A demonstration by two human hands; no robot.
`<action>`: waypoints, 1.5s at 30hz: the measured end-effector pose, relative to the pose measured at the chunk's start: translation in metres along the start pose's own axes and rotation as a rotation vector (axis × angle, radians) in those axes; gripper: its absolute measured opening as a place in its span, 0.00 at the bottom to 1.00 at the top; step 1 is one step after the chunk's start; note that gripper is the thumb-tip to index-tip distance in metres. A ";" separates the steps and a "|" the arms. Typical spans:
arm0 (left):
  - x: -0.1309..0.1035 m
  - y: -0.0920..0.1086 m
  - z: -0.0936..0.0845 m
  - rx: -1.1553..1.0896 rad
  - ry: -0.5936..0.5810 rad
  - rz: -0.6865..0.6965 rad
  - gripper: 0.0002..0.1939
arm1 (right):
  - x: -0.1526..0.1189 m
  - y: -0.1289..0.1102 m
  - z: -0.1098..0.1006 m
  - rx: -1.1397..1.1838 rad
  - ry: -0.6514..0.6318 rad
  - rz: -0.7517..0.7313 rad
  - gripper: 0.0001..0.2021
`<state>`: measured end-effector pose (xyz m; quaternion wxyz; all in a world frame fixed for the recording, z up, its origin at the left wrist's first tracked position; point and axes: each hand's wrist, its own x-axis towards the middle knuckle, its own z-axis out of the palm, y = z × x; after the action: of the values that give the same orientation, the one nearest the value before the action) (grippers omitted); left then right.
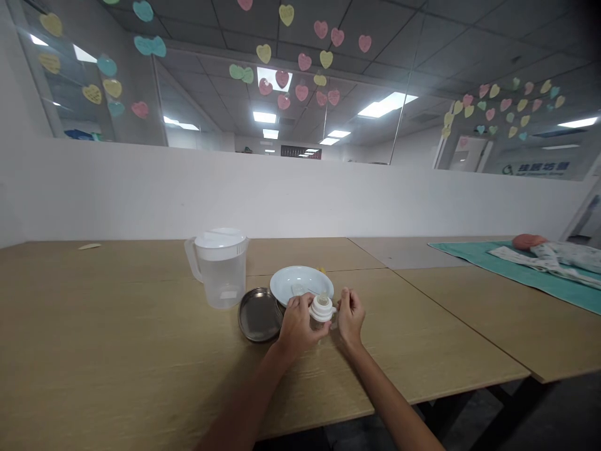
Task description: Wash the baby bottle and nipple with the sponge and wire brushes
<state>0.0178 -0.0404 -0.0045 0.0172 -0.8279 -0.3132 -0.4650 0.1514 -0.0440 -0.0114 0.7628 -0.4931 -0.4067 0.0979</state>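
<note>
A small clear bottle (322, 309), topped by a stepped white collar and a translucent teat and fitted with side handles, is held upright above the table (141, 363), between its front edge and a pale blue bowl (301, 271). It is gripped from the left by the left hand (300, 322); the right hand (351, 314) is curled just beside the right handle, and whether anything is pinched in it cannot be told.

One bottle, one bowl, one steel dish (260, 315) and one lidded pitcher (220, 269) are counted. The dish is set left of the bowl, the pitcher behind it toward the far edge.

The bottle's lower body is partly covered by fingers. A clear piece (298, 289) in the bowl is hard to make out, and a yellow thing (322, 270) is mostly hidden behind the rim. Toward the table's right end, a green cloth (472, 252) is cut off.
</note>
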 end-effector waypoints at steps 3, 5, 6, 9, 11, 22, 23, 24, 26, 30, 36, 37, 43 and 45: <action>-0.002 -0.001 0.003 0.002 0.065 -0.008 0.24 | -0.001 -0.002 0.000 -0.009 0.051 -0.027 0.23; -0.002 -0.001 0.003 -0.007 0.069 -0.011 0.27 | -0.001 -0.003 0.000 -0.005 0.071 -0.064 0.22; -0.002 0.000 0.003 -0.019 0.058 -0.017 0.30 | -0.001 -0.004 0.001 0.002 0.073 -0.080 0.21; 0.000 0.002 -0.001 -0.045 0.002 -0.035 0.38 | 0.001 -0.005 0.001 0.029 0.090 -0.091 0.16; 0.001 0.002 -0.002 -0.045 -0.011 -0.040 0.35 | 0.001 -0.005 0.001 0.040 0.113 -0.086 0.15; -0.003 -0.001 0.004 -0.061 0.034 -0.032 0.29 | -0.010 -0.009 -0.004 -0.100 -0.302 -0.438 0.17; -0.003 -0.001 0.004 -0.065 0.025 -0.039 0.30 | -0.010 -0.009 -0.004 -0.101 -0.291 -0.440 0.17; -0.003 0.000 0.004 -0.068 0.021 -0.045 0.30 | -0.011 -0.008 -0.003 -0.095 -0.266 -0.425 0.17; -0.003 0.000 0.003 -0.070 0.022 -0.052 0.30 | -0.010 -0.004 -0.003 -0.080 -0.184 -0.359 0.16; -0.003 -0.001 0.004 -0.066 0.038 -0.046 0.31 | -0.008 0.000 -0.002 -0.032 -0.106 -0.218 0.15; -0.003 -0.002 0.005 -0.049 0.046 -0.019 0.29 | -0.007 0.003 -0.002 -0.073 -0.391 -0.187 0.17; -0.003 -0.002 0.005 -0.044 0.045 -0.018 0.29 | -0.006 0.004 -0.002 -0.076 -0.412 -0.181 0.17; -0.003 -0.002 0.005 -0.030 0.041 0.000 0.30 | 0.001 0.003 -0.001 0.019 -0.316 -0.077 0.17; -0.003 -0.003 0.006 -0.015 0.041 -0.002 0.31 | 0.006 0.000 0.000 0.187 -0.247 0.064 0.19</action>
<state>0.0196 -0.0378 -0.0111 0.0166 -0.8180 -0.3102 -0.4842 0.1550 -0.0408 -0.0083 0.7460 -0.4168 -0.4706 0.2198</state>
